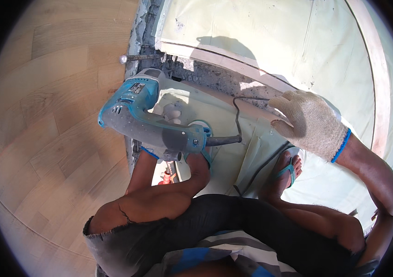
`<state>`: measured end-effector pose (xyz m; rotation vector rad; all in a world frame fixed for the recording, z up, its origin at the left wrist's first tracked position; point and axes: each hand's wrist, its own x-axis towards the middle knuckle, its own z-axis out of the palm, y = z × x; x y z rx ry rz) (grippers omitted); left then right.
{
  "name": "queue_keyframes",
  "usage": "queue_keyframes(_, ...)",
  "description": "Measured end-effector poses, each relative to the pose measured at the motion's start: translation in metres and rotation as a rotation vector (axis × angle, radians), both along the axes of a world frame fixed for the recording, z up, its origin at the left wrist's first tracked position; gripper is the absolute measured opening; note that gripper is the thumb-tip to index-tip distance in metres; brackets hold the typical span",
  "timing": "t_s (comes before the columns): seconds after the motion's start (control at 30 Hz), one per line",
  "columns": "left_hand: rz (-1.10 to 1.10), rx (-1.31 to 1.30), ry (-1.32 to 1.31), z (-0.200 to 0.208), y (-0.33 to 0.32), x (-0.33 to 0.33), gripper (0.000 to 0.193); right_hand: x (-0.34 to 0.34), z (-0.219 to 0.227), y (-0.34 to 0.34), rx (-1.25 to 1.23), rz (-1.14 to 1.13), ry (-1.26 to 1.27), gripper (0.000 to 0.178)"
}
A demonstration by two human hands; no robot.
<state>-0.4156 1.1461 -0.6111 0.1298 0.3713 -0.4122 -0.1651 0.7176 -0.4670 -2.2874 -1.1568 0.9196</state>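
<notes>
A blue and dark grey corded power tool point(150, 122), shaped like a rotary hammer, lies in front of my left leg, its front end by the broken concrete strip. My left hand point(172, 111), in a pale knit glove, is mostly behind the tool's handle; the curled fingers show through the handle gap and appear to grip it. To the right, my gloved right hand point(305, 120) hovers over the pale sheet, back upward. The black power cord point(238, 115) runs from the tool to its fingertips and seems held there, though the palm side is hidden. No tool bit shows.
Wood-look flooring point(62, 106) lies left of the rough concrete channel point(219, 76). A metal rod point(138, 57) with a rounded end juts over the floor edge. Pale sheeting point(261, 37) covers the right side. My sandalled foot point(285, 171) and a red object point(165, 177) are close.
</notes>
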Motion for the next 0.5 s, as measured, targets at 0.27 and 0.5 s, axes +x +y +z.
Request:
queue_keyframes(0.27,-0.951,2.472,0.462,-0.008,-0.180,-0.051,0.071,-0.027,-0.020,0.014,0.066,0.328,-0.124,0.026)
queue_keyframes(0.5,-0.481,2.274,0.447,0.030,-0.224,-0.045,0.077,-0.091,-0.009,0.001,0.080,0.515,-0.023,0.015)
